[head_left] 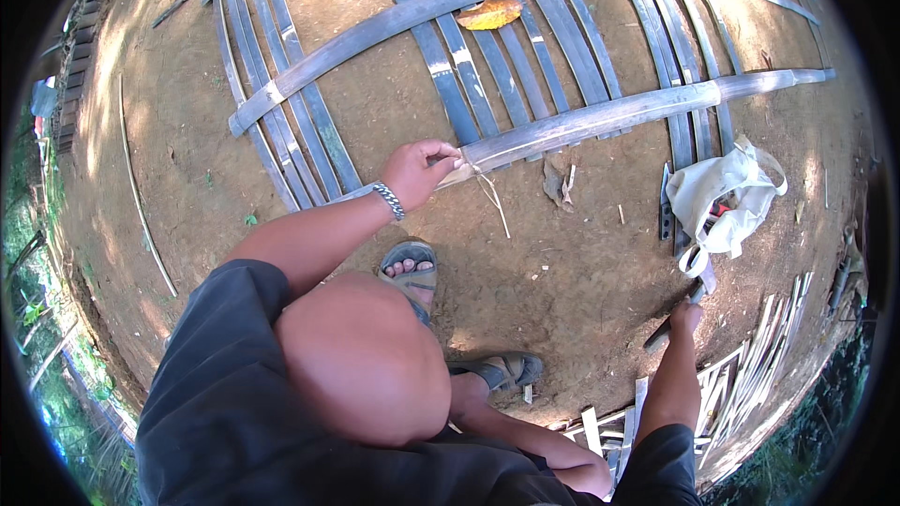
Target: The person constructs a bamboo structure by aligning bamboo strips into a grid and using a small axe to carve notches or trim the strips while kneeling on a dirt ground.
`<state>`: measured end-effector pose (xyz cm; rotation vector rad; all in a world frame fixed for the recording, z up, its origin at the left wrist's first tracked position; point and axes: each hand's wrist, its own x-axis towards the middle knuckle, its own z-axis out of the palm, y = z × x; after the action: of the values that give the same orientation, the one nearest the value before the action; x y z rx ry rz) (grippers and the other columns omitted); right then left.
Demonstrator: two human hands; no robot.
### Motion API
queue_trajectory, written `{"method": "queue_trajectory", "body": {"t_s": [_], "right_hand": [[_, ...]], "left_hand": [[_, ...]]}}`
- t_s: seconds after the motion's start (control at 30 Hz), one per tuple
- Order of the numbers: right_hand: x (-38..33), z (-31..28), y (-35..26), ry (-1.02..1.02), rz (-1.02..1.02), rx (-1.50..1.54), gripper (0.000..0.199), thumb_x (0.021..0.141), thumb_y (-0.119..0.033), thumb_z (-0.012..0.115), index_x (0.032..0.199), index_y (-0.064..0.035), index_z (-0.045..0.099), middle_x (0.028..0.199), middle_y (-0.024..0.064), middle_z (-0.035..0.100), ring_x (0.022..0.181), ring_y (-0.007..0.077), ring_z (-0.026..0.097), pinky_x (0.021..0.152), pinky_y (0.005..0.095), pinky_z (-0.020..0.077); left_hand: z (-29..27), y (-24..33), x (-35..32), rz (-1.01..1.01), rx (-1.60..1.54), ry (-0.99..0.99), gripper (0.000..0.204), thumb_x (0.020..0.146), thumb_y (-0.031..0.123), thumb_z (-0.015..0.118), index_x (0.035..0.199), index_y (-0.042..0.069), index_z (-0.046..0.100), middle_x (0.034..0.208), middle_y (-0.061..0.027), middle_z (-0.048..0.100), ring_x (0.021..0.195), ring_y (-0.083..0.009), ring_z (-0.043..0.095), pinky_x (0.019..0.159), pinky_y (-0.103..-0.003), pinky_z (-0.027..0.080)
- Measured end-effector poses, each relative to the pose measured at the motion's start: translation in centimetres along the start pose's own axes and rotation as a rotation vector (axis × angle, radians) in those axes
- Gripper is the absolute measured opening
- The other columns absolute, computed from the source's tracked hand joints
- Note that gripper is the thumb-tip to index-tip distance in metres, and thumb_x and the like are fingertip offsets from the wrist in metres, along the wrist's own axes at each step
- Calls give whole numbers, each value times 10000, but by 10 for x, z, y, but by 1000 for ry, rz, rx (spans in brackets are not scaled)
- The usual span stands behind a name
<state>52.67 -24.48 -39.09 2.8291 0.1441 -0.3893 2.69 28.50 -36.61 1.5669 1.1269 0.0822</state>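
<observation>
Here, left hand [419, 171] fingers pinched together on a thin tie strip [487, 186] at the bamboo slat [600, 119] end | right hand [685, 319] fingers closed around a dark tool [662, 333], white bag [722, 201] just beyond its fingertips

Grey-blue bamboo slats [487, 66], orange-yellow leaf [489, 13], white plastic bag [727, 199], brown earth [581, 272], grey sandals [412, 272].

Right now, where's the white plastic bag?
Head view, right side: the white plastic bag lies on the dirt ground, just below the right end of the bamboo lattice and above the right hand.
</observation>
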Motion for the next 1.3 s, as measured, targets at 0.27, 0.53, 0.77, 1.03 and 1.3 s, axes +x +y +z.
{"method": "queue_trajectory", "body": {"t_s": [0.27,0.53,0.77,1.03,1.3], "right_hand": [[-254,-44,-81,-413,723,1500,243,1069,-343,491,995,-112,501,758,57,505,646,191,565,544,325,520],[-351,-68,-151,-788,358,1283,187,1054,-250,568,1064,-78,497,842,58,571,659,157,590,564,315,511],[-348,-84,-228,-984,-265,1186,377,1000,-115,667,1321,-10,498,887,18,603,739,104,609,657,281,524],[-346,-104,-295,-862,-470,704,544,1021,-222,621,1491,-14,444,1102,193,673,940,259,703,787,404,559],[-336,-92,-351,-550,-863,604,376,991,-253,618,1250,1,516,1052,330,646,1021,554,605,860,569,489]], "left_hand": [[31,-33,18,408,128,231,144,906,171,744,937,32,765,983,-94,707,966,-270,668,877,-371,518],[26,-40,23,505,96,203,64,879,107,756,907,49,762,977,-85,714,955,-274,654,861,-376,514],[29,-40,18,599,203,293,57,844,95,769,889,61,756,952,-69,718,926,-276,644,830,-394,514],[33,-39,17,640,228,339,67,814,77,781,875,83,754,933,-57,713,893,-276,648,789,-395,524],[32,-35,19,637,230,304,98,782,57,788,862,57,731,943,-66,695,924,-294,640,805,-407,526]]}}
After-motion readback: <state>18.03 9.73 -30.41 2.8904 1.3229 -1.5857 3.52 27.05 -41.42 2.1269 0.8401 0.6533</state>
